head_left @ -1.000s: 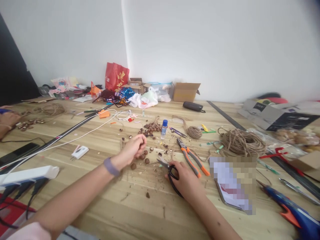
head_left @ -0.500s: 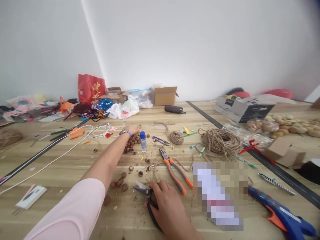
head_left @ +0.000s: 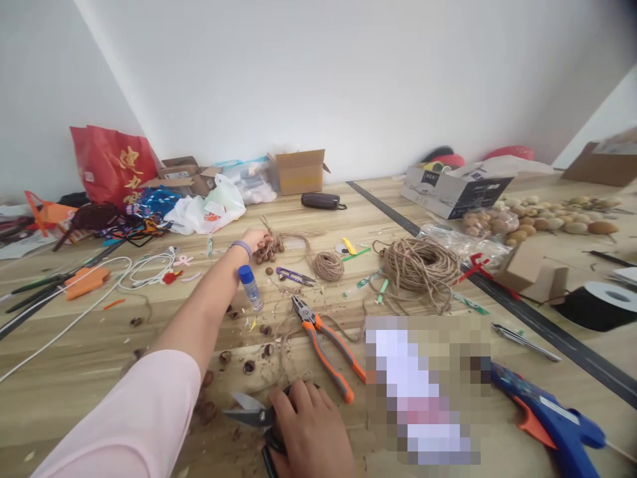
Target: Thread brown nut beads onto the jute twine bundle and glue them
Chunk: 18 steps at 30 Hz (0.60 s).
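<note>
walls (head_left: 279, 79): plain white | table (head_left: 99, 385): wood-grain | light: soft | far right: pale patch (head_left: 614, 111), perhaps wall

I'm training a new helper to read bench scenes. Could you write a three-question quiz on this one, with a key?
1. Which of the wearer's hands is on the scissors? a) left b) right
2. True or false: the pliers have orange-and-grey handles.
3. Complete: the cap of the small bottle is ____.

Key: 1: b, the right hand. 2: true. 3: blue.
</note>
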{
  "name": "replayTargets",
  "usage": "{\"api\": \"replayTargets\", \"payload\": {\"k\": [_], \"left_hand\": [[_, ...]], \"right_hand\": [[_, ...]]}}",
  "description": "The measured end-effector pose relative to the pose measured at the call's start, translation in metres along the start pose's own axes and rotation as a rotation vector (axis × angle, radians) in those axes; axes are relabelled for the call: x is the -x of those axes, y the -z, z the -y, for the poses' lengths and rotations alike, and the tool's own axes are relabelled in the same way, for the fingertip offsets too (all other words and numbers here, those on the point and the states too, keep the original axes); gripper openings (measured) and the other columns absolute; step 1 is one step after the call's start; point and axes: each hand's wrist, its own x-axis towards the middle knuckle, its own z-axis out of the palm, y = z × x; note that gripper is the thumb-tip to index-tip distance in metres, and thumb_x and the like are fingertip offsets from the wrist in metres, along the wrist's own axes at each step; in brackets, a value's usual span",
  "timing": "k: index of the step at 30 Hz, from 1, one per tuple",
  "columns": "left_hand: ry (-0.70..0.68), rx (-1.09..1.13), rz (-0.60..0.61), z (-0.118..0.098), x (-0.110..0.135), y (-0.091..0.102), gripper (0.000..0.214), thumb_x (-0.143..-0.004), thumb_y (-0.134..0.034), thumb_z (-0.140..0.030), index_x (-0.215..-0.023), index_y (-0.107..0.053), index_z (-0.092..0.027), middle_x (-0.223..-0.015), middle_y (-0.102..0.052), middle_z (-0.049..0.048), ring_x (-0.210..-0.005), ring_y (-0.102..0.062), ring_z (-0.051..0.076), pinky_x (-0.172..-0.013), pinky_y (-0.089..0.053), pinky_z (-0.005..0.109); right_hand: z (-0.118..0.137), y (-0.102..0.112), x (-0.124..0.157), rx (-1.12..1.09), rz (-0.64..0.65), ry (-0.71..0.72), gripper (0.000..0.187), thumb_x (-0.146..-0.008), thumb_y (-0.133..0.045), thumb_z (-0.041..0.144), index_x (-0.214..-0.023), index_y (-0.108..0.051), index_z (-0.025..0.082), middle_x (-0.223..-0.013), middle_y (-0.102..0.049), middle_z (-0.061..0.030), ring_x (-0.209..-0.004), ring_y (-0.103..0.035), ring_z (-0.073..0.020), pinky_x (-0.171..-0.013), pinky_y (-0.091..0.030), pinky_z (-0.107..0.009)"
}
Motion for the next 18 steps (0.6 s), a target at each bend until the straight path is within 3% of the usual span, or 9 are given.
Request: {"api": "replayTargets", "payload": {"k": [5, 9, 11, 15, 18], "left_hand": [[-0.003, -0.086, -0.056, 0.004, 0.015, 0.021, 0.036, -0.089, -0.056, -0.033, -0.12, -0.054, -0.015, -0.12, -0.057, 0.0103, -0.102, -0.059, 0.022, -0.084, -0.052, 0.043], [-0.075, -0.2, -0.061, 0.016, 0.05, 0.046, 0.036, -0.089, -0.056, -0.033, -0.12, -0.054, -0.016, -0.12, -0.057, 0.0103, -0.102, -0.059, 0.022, -0.084, -0.052, 0.043], [-0.134, -0.275, -0.002, 0.024, 0.069, 0.05, 0.034, -0.09, -0.055, -0.034, -0.118, -0.055, -0.016, -0.119, -0.058, 0.0095, -0.1, -0.06, 0.021, -0.084, -0.052, 0.042], [-0.292, -0.428, 0.147, 0.038, 0.09, 0.034, 0.022, -0.088, -0.056, -0.03, -0.099, -0.067, -0.014, -0.102, -0.066, 0.0065, -0.098, -0.06, 0.022, -0.086, -0.05, 0.034], [-0.384, -0.54, 0.205, 0.044, 0.089, 0.015, 0.028, -0.086, -0.06, -0.032, -0.107, -0.063, -0.014, -0.108, -0.063, 0.0072, -0.099, -0.06, 0.022, -0.086, -0.051, 0.038]], "right_hand": [[0.003, 0.004, 0.004, -0.01, -0.048, -0.006, 0.034, -0.079, -0.065, 0.039, -0.111, -0.059, 0.026, -0.105, -0.063, -0.0081, -0.099, -0.059, -0.03, -0.083, -0.048, -0.045], [0.005, 0.005, 0.007, 0.002, -0.117, 0.014, 0.028, -0.081, -0.063, 0.034, -0.108, -0.06, 0.026, -0.102, -0.063, -0.0071, -0.098, -0.058, -0.0283, -0.082, -0.046, -0.042], [0.006, 0.006, 0.008, 0.017, -0.146, 0.023, 0.028, -0.081, -0.064, 0.033, -0.108, -0.06, 0.025, -0.101, -0.063, -0.0072, -0.097, -0.058, -0.0277, -0.082, -0.046, -0.041], [0.008, 0.008, 0.01, 0.05, -0.187, 0.039, 0.031, -0.08, -0.064, 0.03, -0.11, -0.06, 0.024, -0.102, -0.063, -0.0078, -0.097, -0.059, -0.0274, -0.082, -0.045, -0.039], [0.008, 0.008, 0.01, 0.066, -0.2, 0.046, 0.033, -0.08, -0.064, 0.03, -0.112, -0.06, 0.024, -0.102, -0.063, -0.008, -0.096, -0.059, -0.027, -0.082, -0.045, -0.038]]}}
